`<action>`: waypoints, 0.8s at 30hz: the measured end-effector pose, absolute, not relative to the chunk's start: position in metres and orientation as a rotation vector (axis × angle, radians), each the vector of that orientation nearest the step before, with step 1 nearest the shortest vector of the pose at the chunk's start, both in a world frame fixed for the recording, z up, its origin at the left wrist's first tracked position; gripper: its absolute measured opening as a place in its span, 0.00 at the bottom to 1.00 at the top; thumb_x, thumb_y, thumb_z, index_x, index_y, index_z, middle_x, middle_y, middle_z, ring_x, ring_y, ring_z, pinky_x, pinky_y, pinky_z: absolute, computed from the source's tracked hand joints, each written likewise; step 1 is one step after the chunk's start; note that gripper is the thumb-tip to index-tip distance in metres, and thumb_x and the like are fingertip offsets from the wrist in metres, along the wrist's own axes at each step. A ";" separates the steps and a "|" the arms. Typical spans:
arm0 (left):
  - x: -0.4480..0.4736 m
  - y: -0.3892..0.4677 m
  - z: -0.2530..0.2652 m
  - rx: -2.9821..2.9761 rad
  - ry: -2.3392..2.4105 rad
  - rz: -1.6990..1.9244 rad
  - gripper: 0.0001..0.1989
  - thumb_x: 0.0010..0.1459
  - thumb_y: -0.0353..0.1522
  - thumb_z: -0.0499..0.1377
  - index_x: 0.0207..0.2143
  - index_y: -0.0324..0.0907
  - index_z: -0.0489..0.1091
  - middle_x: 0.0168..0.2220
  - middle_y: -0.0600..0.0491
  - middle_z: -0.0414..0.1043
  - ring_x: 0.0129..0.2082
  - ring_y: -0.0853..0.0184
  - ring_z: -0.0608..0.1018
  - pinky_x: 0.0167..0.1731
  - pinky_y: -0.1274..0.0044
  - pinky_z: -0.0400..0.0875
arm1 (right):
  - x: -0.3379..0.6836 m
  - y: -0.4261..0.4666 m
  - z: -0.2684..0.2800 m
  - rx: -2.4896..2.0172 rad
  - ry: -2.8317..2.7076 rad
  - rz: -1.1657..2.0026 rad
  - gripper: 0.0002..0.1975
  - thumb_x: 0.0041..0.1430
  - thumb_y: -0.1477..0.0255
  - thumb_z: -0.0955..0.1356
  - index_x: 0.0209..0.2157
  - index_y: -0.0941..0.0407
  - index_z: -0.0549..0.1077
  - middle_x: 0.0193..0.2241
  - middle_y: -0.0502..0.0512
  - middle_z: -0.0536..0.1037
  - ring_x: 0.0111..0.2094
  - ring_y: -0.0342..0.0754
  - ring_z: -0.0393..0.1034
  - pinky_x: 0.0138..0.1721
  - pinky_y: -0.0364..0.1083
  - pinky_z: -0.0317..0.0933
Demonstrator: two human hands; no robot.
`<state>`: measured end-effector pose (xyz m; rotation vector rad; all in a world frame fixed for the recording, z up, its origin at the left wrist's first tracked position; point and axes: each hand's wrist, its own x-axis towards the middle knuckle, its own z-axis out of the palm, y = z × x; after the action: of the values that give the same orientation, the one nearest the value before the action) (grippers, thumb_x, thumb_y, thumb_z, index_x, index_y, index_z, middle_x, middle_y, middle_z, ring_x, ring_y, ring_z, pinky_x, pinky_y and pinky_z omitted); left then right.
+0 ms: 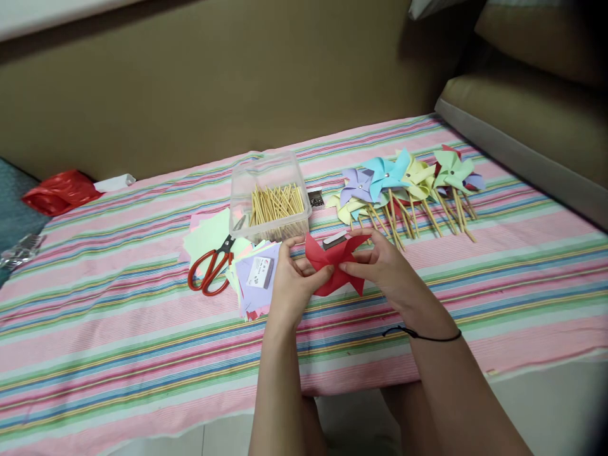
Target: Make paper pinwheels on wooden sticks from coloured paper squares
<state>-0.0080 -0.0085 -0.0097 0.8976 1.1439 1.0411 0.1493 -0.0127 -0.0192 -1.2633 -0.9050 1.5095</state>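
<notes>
Between my two hands is a red paper pinwheel [334, 256] with folded blades and no stick visible on it. My left hand [298, 272] pinches its left side, thumb near the middle. On the right side, my right hand [380, 263] grips a blade between thumb and fingers. Just behind the red paper shows a dark and silver object [335, 239], perhaps a stapler, partly hidden. Left of my left hand, a small white box [260, 272] rests on a stack of coloured paper sheets [242, 294].
Red-handled scissors [210, 271] lie on pale green paper [208, 237]. A clear plastic box [269, 166] holds many wooden sticks [278, 206]. Beside it is a small packet of dark bits [316, 199]. Finished pinwheels [387, 174] on sticks lie at right. A red bag [61, 191] sits far left.
</notes>
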 end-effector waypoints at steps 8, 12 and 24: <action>-0.010 -0.008 -0.015 0.893 1.177 1.068 0.36 0.38 0.32 0.72 0.47 0.44 0.55 0.23 0.56 0.76 0.21 0.67 0.77 0.26 0.78 0.71 | 0.148 -0.012 -0.024 -1.268 -0.913 1.489 0.28 0.41 0.71 0.75 0.44 0.51 0.62 0.25 0.46 0.79 0.27 0.48 0.75 0.27 0.44 0.64; -0.008 -0.007 -0.015 0.834 1.195 1.091 0.34 0.37 0.31 0.71 0.44 0.44 0.55 0.22 0.56 0.77 0.20 0.67 0.76 0.24 0.78 0.70 | 0.146 -0.011 -0.025 -1.288 -0.897 1.471 0.28 0.41 0.71 0.75 0.45 0.51 0.63 0.25 0.46 0.80 0.26 0.47 0.75 0.26 0.43 0.63; -0.012 -0.003 -0.018 0.635 1.346 1.334 0.33 0.35 0.27 0.70 0.43 0.42 0.57 0.23 0.54 0.77 0.22 0.65 0.79 0.25 0.77 0.71 | 0.169 -0.002 -0.038 -1.445 -0.981 1.038 0.15 0.47 0.62 0.74 0.35 0.55 0.75 0.32 0.55 0.81 0.37 0.52 0.76 0.43 0.52 0.66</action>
<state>-0.0122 -0.0026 -0.0182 0.6348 1.3460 1.3343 0.1685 -0.0016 -0.0376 -1.4449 -0.9812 1.0380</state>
